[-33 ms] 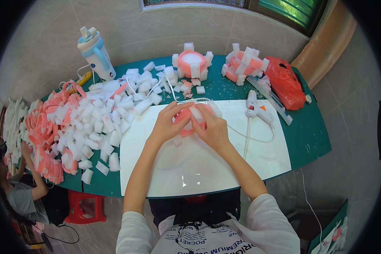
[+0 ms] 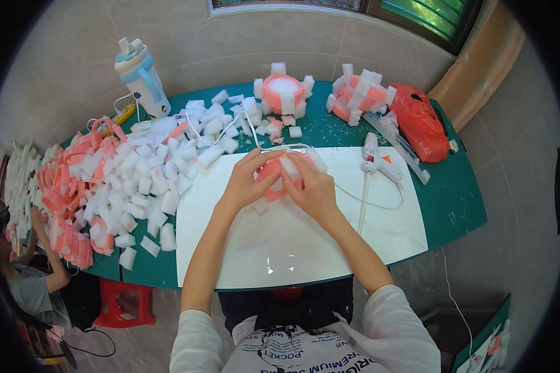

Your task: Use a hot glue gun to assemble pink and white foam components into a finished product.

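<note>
Head view shows a green table (image 2: 460,211), and on it a white board (image 2: 379,236). White foam blocks (image 2: 149,174) are heaped between nine and ten o'clock of this board. My left hand (image 2: 247,180) and right hand (image 2: 313,186) meet around its eleven o'clock; a glue gun (image 2: 379,160) lies at two. My fingers are clamped on a pink foam ring (image 2: 270,169), which carries a white block (image 2: 289,165).

Angles bare left forearm (image 2: 206,261) and right forearm (image 2: 358,252) inward. Holds left hand (image 2: 244,181) and right hand (image 2: 315,191) close together, with backs turned up and fingers (image 2: 259,159) curved in a grip. Points thumbs (image 2: 290,187) toward each other; has upper fingertips (image 2: 279,153) nearly meeting.
</note>
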### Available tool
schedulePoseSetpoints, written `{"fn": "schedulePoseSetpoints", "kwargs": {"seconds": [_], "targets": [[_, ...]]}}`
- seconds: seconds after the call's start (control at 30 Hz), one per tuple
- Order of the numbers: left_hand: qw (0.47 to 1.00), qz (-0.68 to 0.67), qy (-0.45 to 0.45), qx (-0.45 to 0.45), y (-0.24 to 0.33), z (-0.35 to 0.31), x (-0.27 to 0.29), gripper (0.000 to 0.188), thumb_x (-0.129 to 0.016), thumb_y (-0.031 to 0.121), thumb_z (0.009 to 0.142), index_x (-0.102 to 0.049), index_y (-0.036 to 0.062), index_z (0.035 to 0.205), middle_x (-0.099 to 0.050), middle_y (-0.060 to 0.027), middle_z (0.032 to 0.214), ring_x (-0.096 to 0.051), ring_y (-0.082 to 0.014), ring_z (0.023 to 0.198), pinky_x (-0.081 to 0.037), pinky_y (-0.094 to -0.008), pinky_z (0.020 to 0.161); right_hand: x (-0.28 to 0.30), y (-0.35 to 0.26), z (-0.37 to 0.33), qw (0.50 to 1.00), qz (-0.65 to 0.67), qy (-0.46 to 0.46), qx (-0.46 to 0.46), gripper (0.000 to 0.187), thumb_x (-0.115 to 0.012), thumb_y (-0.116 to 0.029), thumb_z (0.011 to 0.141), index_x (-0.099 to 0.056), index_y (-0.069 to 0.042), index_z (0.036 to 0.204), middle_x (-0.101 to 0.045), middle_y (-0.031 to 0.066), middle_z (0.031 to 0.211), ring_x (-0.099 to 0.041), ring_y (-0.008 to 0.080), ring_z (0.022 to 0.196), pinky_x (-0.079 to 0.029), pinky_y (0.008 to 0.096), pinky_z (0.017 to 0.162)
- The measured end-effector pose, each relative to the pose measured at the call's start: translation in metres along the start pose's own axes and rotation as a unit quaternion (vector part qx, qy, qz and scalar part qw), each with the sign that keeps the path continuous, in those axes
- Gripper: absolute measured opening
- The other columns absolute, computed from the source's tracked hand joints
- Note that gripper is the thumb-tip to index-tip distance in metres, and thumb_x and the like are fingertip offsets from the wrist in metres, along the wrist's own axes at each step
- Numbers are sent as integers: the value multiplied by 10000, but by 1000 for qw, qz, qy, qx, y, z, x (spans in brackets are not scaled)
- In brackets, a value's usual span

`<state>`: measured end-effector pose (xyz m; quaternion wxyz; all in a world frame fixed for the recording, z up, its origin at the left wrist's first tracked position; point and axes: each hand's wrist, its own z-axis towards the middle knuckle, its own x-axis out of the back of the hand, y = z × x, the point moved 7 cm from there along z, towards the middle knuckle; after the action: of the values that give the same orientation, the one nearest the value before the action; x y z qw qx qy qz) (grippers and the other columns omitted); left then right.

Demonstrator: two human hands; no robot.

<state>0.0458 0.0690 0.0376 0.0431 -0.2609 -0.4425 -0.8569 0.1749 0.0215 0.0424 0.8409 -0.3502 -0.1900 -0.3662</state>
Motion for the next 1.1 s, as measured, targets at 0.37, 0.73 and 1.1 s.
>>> {"fn": "schedulePoseSetpoints", "kwargs": {"seconds": [0.37,0.73,1.1], "targets": [[1000,8,-5,2,2,0,1,410,-633,83,714,-617,140,1120,-493,-61,773,-473,-177,659,-423,-261,610,1,0,0,1000,9,14,3,370,-657,-217,744,-586,-79,1080,-583,80,565,-553,219,440,-422,307,419],[1000,18,-11,0,3,0,1,399,-640,93,723,-620,140,1119,-493,-61,774,-468,-177,648,-425,-264,608,0,6,1,999,29,34,1,350,-680,-219,711,-610,-86,1027,-591,87,569,-570,227,458,-438,313,433],[962,-245,80,91,-45,2,12,287,-476,74,857,-613,105,1107,-531,-73,823,-477,-161,728,-404,-262,715,15,22,8,997,-14,22,-78,263,-636,-246,769,-611,-104,989,-588,110,568,-576,258,473,-438,319,442]]}}
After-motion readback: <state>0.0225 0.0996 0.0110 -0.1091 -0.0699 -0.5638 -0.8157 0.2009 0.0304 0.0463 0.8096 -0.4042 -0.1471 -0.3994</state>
